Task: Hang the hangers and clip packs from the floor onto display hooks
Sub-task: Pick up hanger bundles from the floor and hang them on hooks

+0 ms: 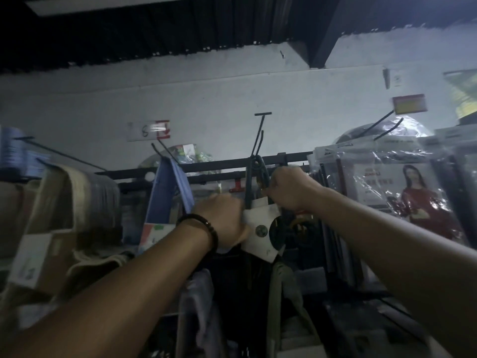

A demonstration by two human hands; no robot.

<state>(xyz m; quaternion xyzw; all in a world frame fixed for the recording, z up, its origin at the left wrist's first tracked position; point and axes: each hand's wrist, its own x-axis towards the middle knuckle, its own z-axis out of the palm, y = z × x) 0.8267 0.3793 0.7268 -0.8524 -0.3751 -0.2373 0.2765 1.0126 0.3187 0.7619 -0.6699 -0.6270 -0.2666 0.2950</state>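
A pack of dark hangers [254, 177] with a white cardboard label [260, 228] hangs at the centre, its top loops over a black display hook [260, 135] on the dark rail. My left hand [222, 220], with a dark bead bracelet at the wrist, grips the label's left edge. My right hand [289, 188] grips the pack's upper right side just below the rail. Fingers of both hands are curled round the pack.
A blue hanger pack [171, 187] hangs left of centre on another hook. Beige hangers [77, 195] and boxes fill the left. Plastic-wrapped packs with a printed picture [402, 192] hang at the right. An empty hook with a red-yellow tag [409, 104] juts out upper right.
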